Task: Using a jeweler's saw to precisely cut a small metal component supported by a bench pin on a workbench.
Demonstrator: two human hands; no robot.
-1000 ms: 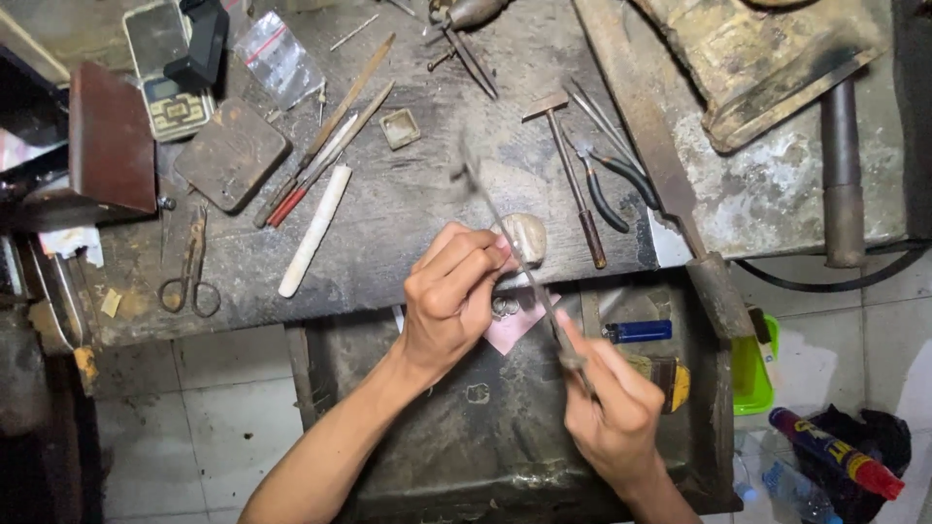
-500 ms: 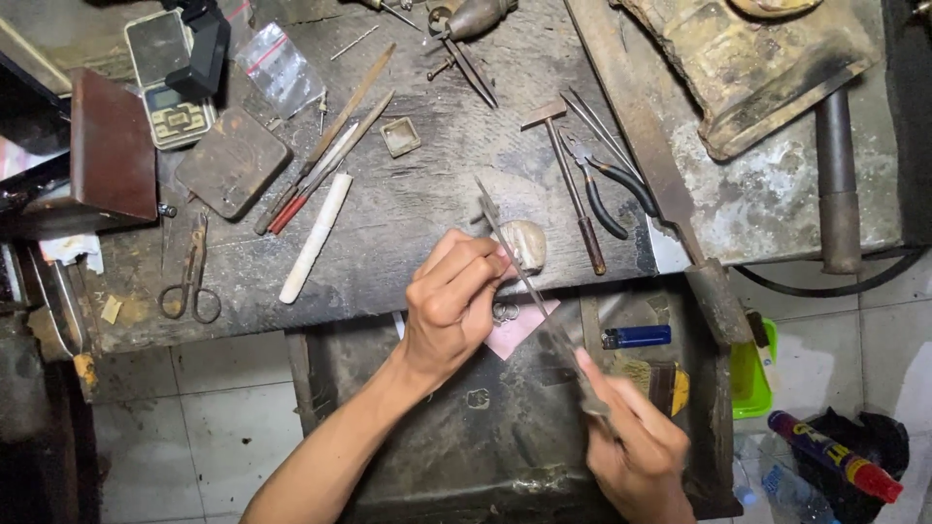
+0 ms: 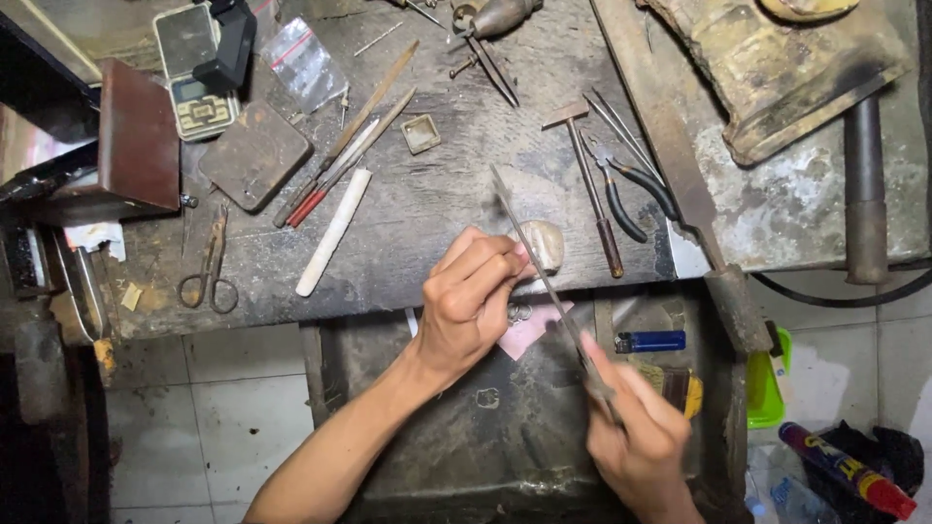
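Note:
My left hand (image 3: 468, 299) is closed around a small piece pressed against a worn bench peg (image 3: 546, 243) at the workbench's front edge; the piece itself is hidden by my fingers. A small metal ring (image 3: 518, 312) shows just below that hand. My right hand (image 3: 636, 437) grips the handle of a long thin file (image 3: 532, 245), which slants up and left across the peg, next to my left fingertips. Both hands hover above a dark open drawer (image 3: 466, 437) under the bench.
On the worn bench (image 3: 427, 194) lie scissors (image 3: 208, 266), a white stick (image 3: 333, 231), files (image 3: 342, 146), a small hammer (image 3: 588, 184), pliers (image 3: 631, 190), a pocket scale (image 3: 192, 73) and a plastic bag (image 3: 303, 60). A blue lighter (image 3: 650, 341) and pink paper (image 3: 529, 330) lie in the drawer.
My right hand has drawn back toward me and lower, pulling the file down along the peg. My left hand has stayed at the peg.

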